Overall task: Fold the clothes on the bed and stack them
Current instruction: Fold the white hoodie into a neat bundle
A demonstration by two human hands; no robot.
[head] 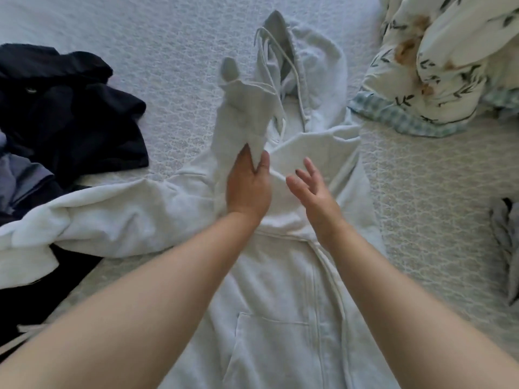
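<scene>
A white hoodie (280, 290) lies front-up down the middle of the bed, its hood (314, 68) and drawstrings toward the far side. Its front pocket shows near me. My left hand (248, 186) pinches a lifted fold of the hoodie's white fabric between thumb and fingers, and the fold stands up above the chest. Just to the right, my right hand (311, 189) hovers over the chest with fingers spread and relaxed, holding nothing. One sleeve (106, 217) stretches out to the left. The other sleeve is folded across the chest.
A pile of dark clothes (64, 108) sits at the left, partly under the left sleeve. A floral duvet (438, 60) is bunched at the back right. A small grey garment (505, 242) lies at the right edge. The bed has a white textured cover (168, 51).
</scene>
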